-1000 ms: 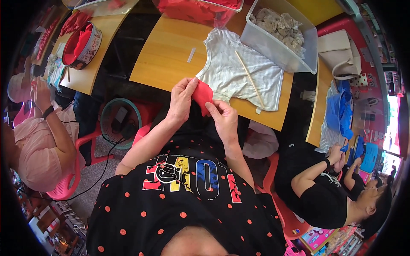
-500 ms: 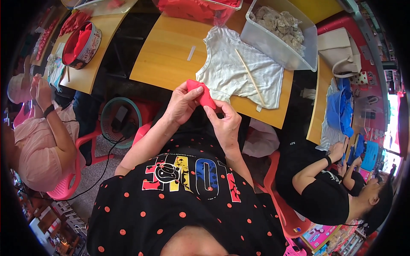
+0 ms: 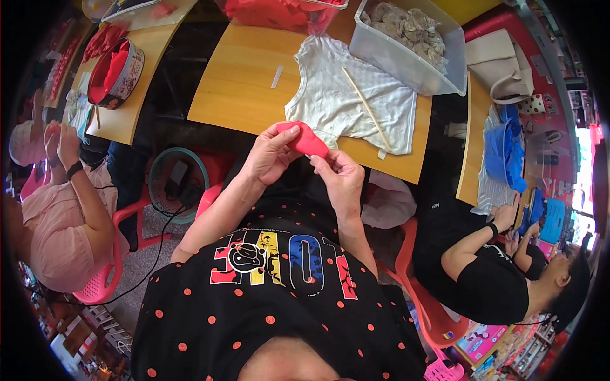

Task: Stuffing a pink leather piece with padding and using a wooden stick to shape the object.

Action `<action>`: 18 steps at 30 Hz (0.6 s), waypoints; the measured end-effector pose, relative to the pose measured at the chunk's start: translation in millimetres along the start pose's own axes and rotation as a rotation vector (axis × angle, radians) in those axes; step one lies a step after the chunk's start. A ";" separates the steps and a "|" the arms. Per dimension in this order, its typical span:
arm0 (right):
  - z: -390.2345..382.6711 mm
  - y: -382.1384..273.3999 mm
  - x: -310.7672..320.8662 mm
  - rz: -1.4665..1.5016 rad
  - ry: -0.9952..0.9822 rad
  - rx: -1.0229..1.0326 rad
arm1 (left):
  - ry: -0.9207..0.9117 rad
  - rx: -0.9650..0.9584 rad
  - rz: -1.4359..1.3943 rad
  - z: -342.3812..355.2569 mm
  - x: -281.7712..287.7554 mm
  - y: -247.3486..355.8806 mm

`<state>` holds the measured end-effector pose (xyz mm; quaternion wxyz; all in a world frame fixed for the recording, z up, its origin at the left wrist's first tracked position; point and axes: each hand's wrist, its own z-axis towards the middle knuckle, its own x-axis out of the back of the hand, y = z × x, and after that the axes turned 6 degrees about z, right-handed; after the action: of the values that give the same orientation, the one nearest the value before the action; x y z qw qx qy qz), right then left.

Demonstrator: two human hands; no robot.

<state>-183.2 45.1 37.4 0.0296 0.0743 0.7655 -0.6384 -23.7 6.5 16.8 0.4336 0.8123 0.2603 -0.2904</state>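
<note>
Between my two hands is a small red piece of fabric (image 3: pixel 304 138), held in front of me just off the table's near edge. My left hand (image 3: pixel 272 152) pinches its upper left end, thumb on top. At its lower right end, my right hand (image 3: pixel 340 179) grips the edge between thumb and fingers. Beyond my hands a white cloth garment (image 3: pixel 324 82) lies spread on the table, with a thin wooden stick (image 3: pixel 365 106) lying across it. The underside of the red piece is hidden.
On the wooden table (image 3: pixel 235 76) lies a small white strip (image 3: pixel 277 77). At the back stand a clear bin of greyish cloth (image 3: pixel 406 60) and a tub of red pieces (image 3: pixel 279 14). A teal basket (image 3: pixel 180 184) is at left. People sit on both sides.
The red piece now lies flatter and wider between my fingers, and my right hand has shifted slightly to the right. The view has moved a little, so the table appears somewhat higher.
</note>
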 end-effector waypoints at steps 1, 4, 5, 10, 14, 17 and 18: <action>2.3 2.3 4.6 0.085 0.006 -0.002 | 0.001 0.019 0.038 -1.1 0.5 1.3; 6.2 8.0 15.3 0.342 0.064 0.104 | -0.087 0.058 0.161 -1.7 8.1 -0.6; 6.7 8.5 15.7 0.346 0.068 0.108 | -0.090 0.061 0.166 -2.3 7.0 -1.1; 3.7 0.3 6.1 0.446 0.036 0.097 | -0.085 0.029 0.167 -4.5 0.4 -3.9; 4.9 14.9 7.8 0.261 -0.023 0.086 | -0.130 0.017 0.167 -3.6 1.5 -11.8; 8.9 17.6 9.5 0.291 -0.009 0.143 | -0.080 0.097 0.161 -7.8 -8.1 -13.6; 10.0 15.5 9.7 0.339 -0.010 0.138 | -0.083 0.097 0.164 -8.3 -7.6 -14.0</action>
<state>-190.8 38.7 19.1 0.1354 0.2010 0.6961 -0.6758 -36.4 19.1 18.2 0.4264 0.8383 0.1602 -0.2995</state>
